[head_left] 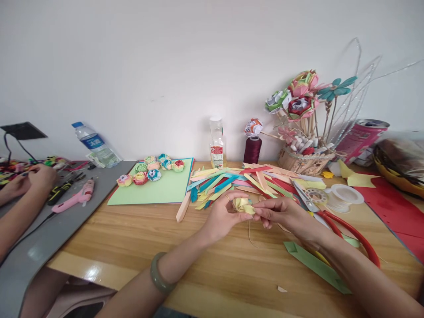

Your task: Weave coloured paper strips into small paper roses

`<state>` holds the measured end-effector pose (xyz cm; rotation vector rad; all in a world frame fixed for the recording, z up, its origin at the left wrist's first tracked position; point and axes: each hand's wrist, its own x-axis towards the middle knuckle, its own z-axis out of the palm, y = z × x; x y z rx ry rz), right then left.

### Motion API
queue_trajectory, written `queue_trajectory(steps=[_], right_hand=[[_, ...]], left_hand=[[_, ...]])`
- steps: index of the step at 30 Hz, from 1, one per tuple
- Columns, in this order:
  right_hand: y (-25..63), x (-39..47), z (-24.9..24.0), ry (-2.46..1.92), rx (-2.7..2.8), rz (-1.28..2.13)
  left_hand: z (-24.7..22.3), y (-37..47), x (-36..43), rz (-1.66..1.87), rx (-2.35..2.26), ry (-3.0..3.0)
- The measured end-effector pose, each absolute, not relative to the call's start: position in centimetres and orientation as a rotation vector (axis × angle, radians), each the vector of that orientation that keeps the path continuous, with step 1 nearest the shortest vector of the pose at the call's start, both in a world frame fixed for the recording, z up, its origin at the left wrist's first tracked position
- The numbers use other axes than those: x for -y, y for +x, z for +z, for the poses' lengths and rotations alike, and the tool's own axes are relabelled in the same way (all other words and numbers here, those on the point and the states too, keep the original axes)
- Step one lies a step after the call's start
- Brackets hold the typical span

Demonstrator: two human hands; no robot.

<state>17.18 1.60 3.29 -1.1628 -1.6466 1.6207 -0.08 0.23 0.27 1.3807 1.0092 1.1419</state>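
The yellow flower (243, 206) is between the two hands above the table (139, 247), with a thread (250, 236) trailing below. The left hand (223, 215) grips it between thumb and fingers; the right hand (281, 214) pinches its right edge. The step in hand looks like shaping or fitting petals, and the next move seems to call for a steady left hold and light right fingertips. Strips (228, 182) lie heaped just beyond, scissors (310, 205) to the right, small flowers (140, 177) on a green sheet (172, 187) leftward.
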Motion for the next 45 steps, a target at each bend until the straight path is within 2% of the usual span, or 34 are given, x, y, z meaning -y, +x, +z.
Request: queue_trajectory(steps=[23,39,42,45], right_hand=[[17.0,-1.9,2.2,-1.256,1.727,1.455],[17.1,-1.8,2.3,-1.216,1.740,1.514],[17.5,-1.7,2.7,-1.246,1.646,1.518],[17.9,-1.7,3.3,-1.305,1.491,1.382]], left_hand=[[0.3,0.1,0.0,1.140,-1.058,1.541],[0.5,0.2,0.2,1.134,-1.070,1.501],[0.7,0.1,0.2,1.114,-1.044,1.386],[1.0,-0.1,0.3,1.001,-0.978,1.130]])
